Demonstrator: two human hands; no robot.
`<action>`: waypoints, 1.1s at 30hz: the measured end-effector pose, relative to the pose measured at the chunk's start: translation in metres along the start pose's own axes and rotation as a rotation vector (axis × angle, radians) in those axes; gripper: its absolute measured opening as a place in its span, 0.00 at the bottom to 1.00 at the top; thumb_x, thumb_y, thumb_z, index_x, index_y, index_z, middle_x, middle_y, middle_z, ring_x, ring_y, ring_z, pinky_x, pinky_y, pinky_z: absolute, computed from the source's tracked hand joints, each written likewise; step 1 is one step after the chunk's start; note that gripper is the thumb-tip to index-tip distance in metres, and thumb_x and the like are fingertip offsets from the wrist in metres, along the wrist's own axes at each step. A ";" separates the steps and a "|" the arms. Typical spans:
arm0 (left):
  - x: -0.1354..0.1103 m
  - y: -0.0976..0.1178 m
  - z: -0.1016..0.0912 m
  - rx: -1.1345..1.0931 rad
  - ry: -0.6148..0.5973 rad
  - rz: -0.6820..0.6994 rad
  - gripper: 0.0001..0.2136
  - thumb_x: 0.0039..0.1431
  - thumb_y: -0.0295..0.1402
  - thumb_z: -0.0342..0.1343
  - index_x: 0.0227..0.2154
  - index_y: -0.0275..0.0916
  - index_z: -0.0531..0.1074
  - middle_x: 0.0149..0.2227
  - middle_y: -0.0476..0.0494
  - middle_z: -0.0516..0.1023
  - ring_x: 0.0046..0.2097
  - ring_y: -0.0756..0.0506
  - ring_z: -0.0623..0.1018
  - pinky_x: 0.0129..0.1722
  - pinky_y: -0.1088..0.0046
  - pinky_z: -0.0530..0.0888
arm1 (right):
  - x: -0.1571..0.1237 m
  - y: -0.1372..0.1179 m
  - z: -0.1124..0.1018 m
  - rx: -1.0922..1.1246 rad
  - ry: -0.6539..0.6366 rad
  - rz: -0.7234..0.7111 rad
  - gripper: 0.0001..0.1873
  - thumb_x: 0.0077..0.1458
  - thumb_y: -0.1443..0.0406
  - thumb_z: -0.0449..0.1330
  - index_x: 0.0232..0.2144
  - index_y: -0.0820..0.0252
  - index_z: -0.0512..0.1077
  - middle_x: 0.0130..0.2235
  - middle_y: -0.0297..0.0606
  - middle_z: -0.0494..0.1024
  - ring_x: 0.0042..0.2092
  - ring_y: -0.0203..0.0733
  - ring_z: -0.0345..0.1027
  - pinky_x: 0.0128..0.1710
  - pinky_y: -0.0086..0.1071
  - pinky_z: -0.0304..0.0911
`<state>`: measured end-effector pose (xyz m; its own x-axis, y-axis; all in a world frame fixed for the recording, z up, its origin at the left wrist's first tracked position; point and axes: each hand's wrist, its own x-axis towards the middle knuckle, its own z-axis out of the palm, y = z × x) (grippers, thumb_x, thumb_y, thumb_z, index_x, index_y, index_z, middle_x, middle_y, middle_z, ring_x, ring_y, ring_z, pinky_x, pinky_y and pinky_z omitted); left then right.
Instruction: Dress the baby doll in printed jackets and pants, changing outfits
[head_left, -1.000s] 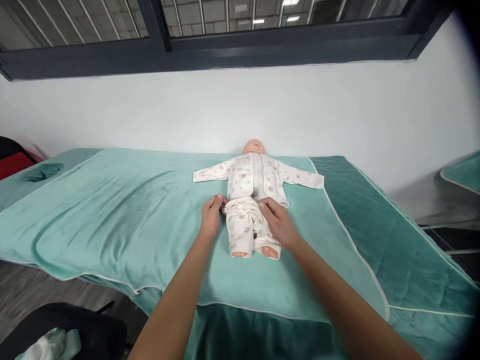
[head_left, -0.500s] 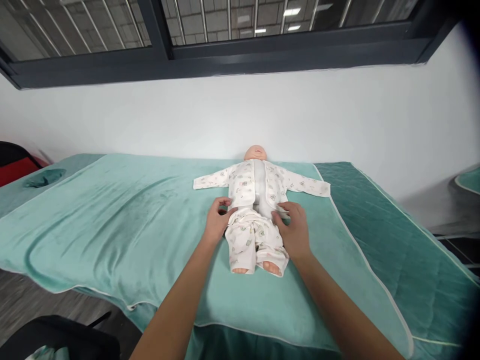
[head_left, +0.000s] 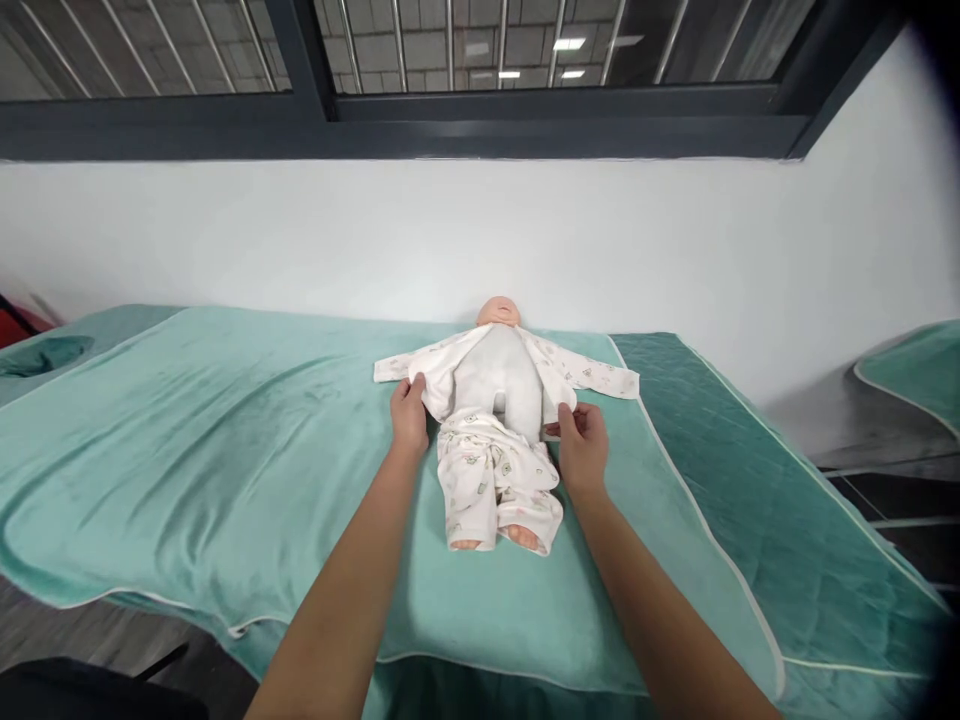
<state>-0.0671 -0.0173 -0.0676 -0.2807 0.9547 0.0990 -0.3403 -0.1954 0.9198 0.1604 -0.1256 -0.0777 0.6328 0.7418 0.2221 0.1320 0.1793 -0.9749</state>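
A baby doll (head_left: 498, 311) lies on its back on a light green towel (head_left: 225, 450), head toward the wall. It wears printed white trousers (head_left: 495, 480) and a white printed jacket (head_left: 592, 378) that is spread open, baring the pale cloth torso (head_left: 498, 385). My left hand (head_left: 409, 415) pinches the jacket's left front panel near the hem. My right hand (head_left: 581, 440) pinches the right front panel at the doll's hip. Both hands are closed on the fabric.
The towel covers a bed with a darker green quilted cover (head_left: 750, 470) on the right. A white wall (head_left: 675, 250) and a dark window frame (head_left: 450, 125) stand behind. Another green bed corner (head_left: 915, 365) shows at the far right.
Both hands moved up from the doll's waistband to the jacket's front panels and pulled them apart, uncovering the torso.
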 end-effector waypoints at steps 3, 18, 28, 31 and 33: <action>0.002 0.001 -0.005 -0.104 0.114 0.015 0.16 0.53 0.47 0.61 0.32 0.38 0.67 0.32 0.48 0.74 0.32 0.51 0.73 0.32 0.75 0.72 | 0.005 0.000 -0.002 0.274 0.086 0.107 0.17 0.54 0.52 0.63 0.35 0.56 0.64 0.24 0.24 0.69 0.27 0.36 0.70 0.33 0.33 0.69; -0.030 0.019 -0.040 0.646 0.297 0.219 0.09 0.62 0.39 0.52 0.40 0.41 0.68 0.29 0.49 0.74 0.27 0.48 0.73 0.28 0.73 0.67 | 0.031 0.009 -0.109 -0.309 0.144 0.203 0.10 0.47 0.57 0.62 0.28 0.57 0.69 0.22 0.31 0.74 0.22 0.41 0.67 0.26 0.36 0.64; -0.042 0.024 -0.048 1.036 0.344 0.236 0.06 0.60 0.35 0.52 0.40 0.43 0.68 0.32 0.43 0.76 0.34 0.40 0.75 0.35 0.68 0.64 | 0.022 0.005 -0.104 -0.632 0.095 0.099 0.12 0.53 0.54 0.57 0.30 0.56 0.70 0.28 0.38 0.78 0.32 0.46 0.69 0.37 0.38 0.59; -0.041 0.021 -0.050 1.121 0.308 0.279 0.06 0.59 0.34 0.53 0.39 0.42 0.68 0.31 0.43 0.75 0.36 0.39 0.76 0.37 0.65 0.67 | 0.020 0.007 -0.104 -0.676 0.150 0.069 0.14 0.53 0.54 0.57 0.35 0.58 0.70 0.34 0.42 0.78 0.34 0.48 0.68 0.36 0.38 0.57; -0.041 0.020 -0.050 1.175 0.300 0.308 0.07 0.59 0.33 0.53 0.41 0.41 0.67 0.32 0.42 0.75 0.37 0.38 0.76 0.39 0.63 0.68 | 0.017 0.007 -0.103 -0.680 0.193 0.045 0.16 0.53 0.55 0.57 0.39 0.59 0.69 0.35 0.42 0.77 0.34 0.47 0.68 0.35 0.37 0.57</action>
<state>-0.1074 -0.0713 -0.0718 -0.4524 0.7858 0.4217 0.7381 0.0646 0.6716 0.2511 -0.1782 -0.0823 0.7642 0.6002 0.2361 0.5102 -0.3387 -0.7906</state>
